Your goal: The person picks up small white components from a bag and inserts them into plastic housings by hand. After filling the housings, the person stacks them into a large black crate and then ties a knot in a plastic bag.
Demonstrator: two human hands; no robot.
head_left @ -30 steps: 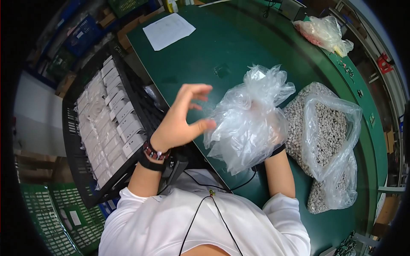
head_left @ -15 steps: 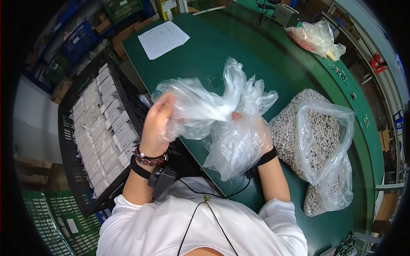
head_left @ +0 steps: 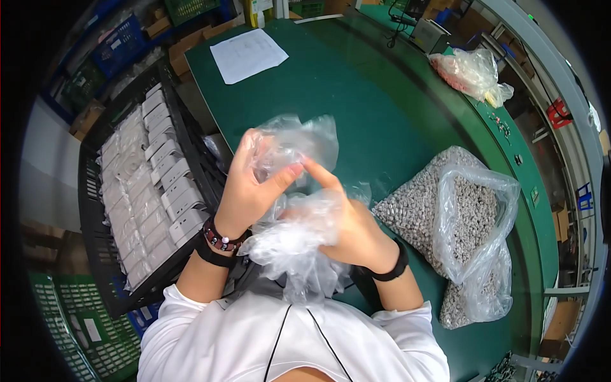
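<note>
A crumpled clear plastic bag (head_left: 293,245) is bunched between my two hands, in front of my chest. My left hand (head_left: 251,191) grips its upper part, the thumb pressed against the film. Closed on the gathered plastic from the other side, my right hand (head_left: 353,226) reaches its index finger toward my left thumb. The upper end of the plastic flares out above both hands, blurred by motion. Whether this is one bag or several layered together cannot be told. To the right lies an opened clear bag of small greyish parts (head_left: 414,204), apart from my hands.
A black crate (head_left: 95,254) with rows of white boxed devices (head_left: 167,169) stands on the left. White paper (head_left: 248,56) lies on the green table (head_left: 356,83). A bag of reddish parts (head_left: 468,71) sits at the far right, and green crates (head_left: 95,328) are at the lower left.
My hands have come together, the right one moving left and turning over the plastic. The bag is more tightly bunched and lower, its tall upper folds gathered in.
</note>
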